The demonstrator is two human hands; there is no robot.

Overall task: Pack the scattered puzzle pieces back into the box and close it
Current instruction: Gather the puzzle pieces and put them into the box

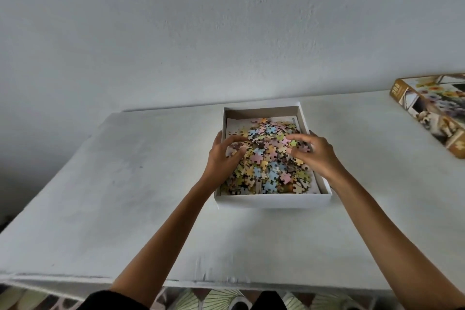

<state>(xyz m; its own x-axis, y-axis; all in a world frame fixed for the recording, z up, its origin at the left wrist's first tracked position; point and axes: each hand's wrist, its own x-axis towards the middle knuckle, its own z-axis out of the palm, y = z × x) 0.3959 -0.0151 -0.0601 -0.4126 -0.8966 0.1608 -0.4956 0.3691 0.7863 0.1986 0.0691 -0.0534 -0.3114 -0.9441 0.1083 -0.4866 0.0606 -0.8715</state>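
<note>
Left hand (pixel 221 156): inside the box at its left wall, fingers bent claw-like over the pieces. Right hand (pixel 317 153): same pose by the box's right wall, thumb tucked under. Cannot tell whether either hand actually holds pieces or only rakes them.

Between the 2 hands, a heap of small pastel cardboard puzzle pieces (pixel 271 163) fills the shallow white cardboard box base (pixel 271 200), mounded highest mid-box and thinner toward the far wall. A white printed sheet (pixel 232 126) shows under them at the box's far left corner.

Progress: no loose pieces visible on the pale white table (pixel 125 184) around the box, so packing looks near done. Judged left: level the mound, then fit the lid.

Box open side up; long axis runs away from the person, far end toward the wall. The brown-edged picture-printed lid (pixel 432 113) lies well right of the box, picture up, partly out of view, long axis skewed to the box's.
</note>
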